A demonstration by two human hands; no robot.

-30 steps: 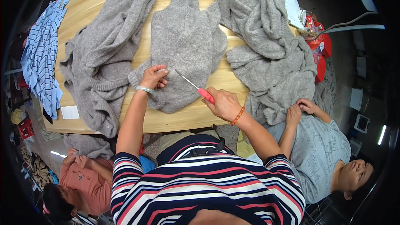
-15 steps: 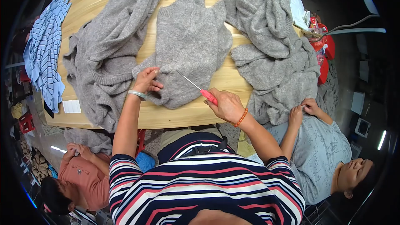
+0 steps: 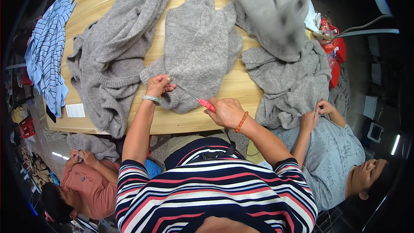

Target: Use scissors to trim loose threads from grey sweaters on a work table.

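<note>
Grey knit garment [image 3: 196,39] lies mid-way along the table [image 3: 187,124]; looks soft, light, floppy, probably snags; best held by a doubled edge. Left hand [image 3: 158,85] at its lower left, thumb and fingertips close; can't tell if they pinch the knit. Right hand [image 3: 226,111] clamped on red handle of thin-shafted tool [image 3: 203,102], tip near left fingertips. Around, left to right: blue striped cloth [image 3: 49,47], 1 grey heap [image 3: 112,51], blurred grey fabric [image 3: 276,17], 2nd heap [image 3: 293,77] by co-worker's hands [image 3: 308,121]; heaps crowd the sides.
</note>
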